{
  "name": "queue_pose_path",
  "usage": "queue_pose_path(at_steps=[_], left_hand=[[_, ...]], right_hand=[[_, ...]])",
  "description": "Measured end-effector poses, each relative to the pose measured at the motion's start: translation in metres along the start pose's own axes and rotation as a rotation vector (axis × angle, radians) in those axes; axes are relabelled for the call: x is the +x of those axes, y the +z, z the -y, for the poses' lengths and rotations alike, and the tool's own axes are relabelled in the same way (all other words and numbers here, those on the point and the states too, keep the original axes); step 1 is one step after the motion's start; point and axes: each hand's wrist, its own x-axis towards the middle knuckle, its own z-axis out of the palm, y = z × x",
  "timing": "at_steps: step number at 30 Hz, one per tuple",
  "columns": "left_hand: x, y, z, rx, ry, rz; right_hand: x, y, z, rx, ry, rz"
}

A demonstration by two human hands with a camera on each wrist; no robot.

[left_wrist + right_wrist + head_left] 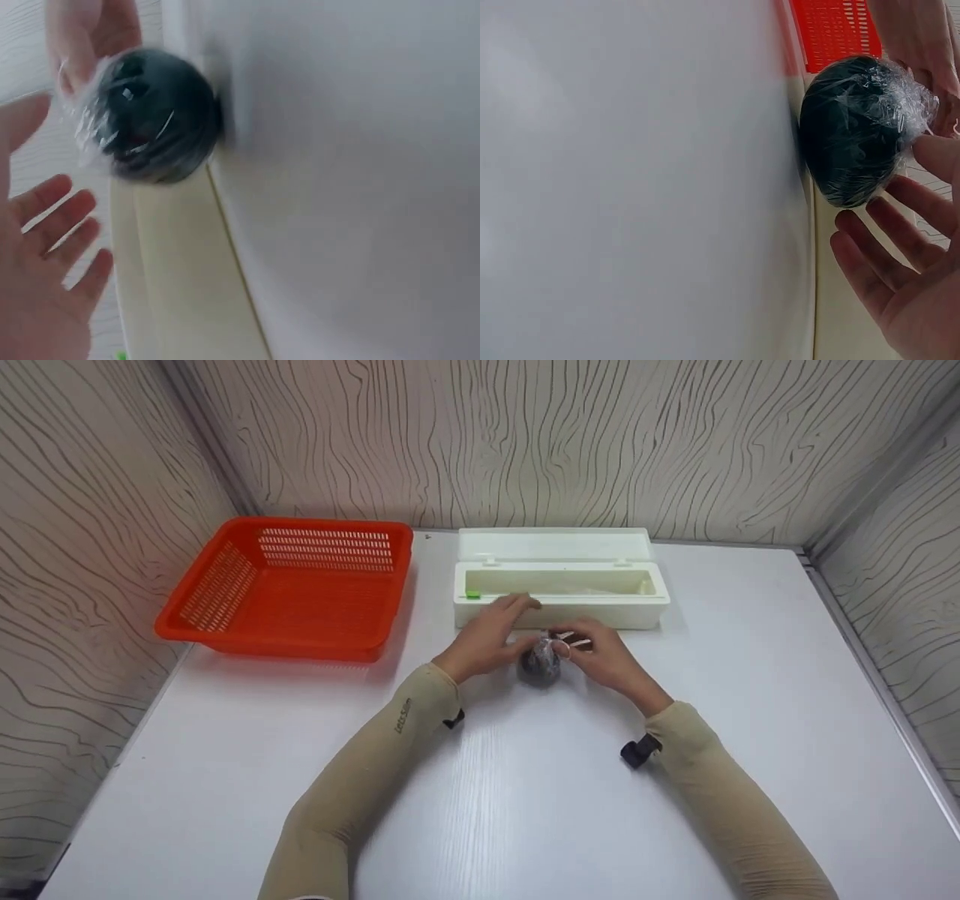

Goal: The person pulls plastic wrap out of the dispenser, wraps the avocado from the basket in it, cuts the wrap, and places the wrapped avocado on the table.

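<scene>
A dark round object (540, 667) wrapped in clear plastic film (904, 105) rests on the white table, the film gathered at its top. My right hand (600, 656) is at the gathered film, thumb and index finger around a thin white loop (561, 649); its other fingers spread beside the object in the right wrist view. To the left, my left hand (491, 639) has its fingers extended and apart, the thumb tip close to the gathered film. In the left wrist view, the left palm and fingers (75, 232) hold nothing.
Just behind the hands stands a long white box (562, 615), its lid (555, 544) raised, with a green slider (473, 595) on its front edge. A red plastic basket (300, 646) stands at the back left. Wood-patterned panels (525, 442) enclose the table.
</scene>
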Motion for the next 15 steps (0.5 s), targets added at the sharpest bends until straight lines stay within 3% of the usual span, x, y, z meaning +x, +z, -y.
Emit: queue_pose_path(at_steps=[3, 5, 9, 15], left_hand=[[0.007, -0.011, 0.009, 0.145, -0.053, -0.102], [0.012, -0.017, 0.017, 0.247, -0.107, -0.120], [0.023, -0.025, 0.027, 0.354, -0.194, -0.060], [0.034, -0.025, 0.039, 0.369, -0.308, -0.009]], right_hand=[[-0.001, 0.001, 0.002, 0.007, -0.007, -0.019], [-0.001, 0.002, 0.005, 0.013, -0.018, -0.026], [-0.002, 0.004, 0.010, 0.004, -0.066, -0.027], [-0.007, 0.013, 0.020, -0.125, -0.117, 0.011]])
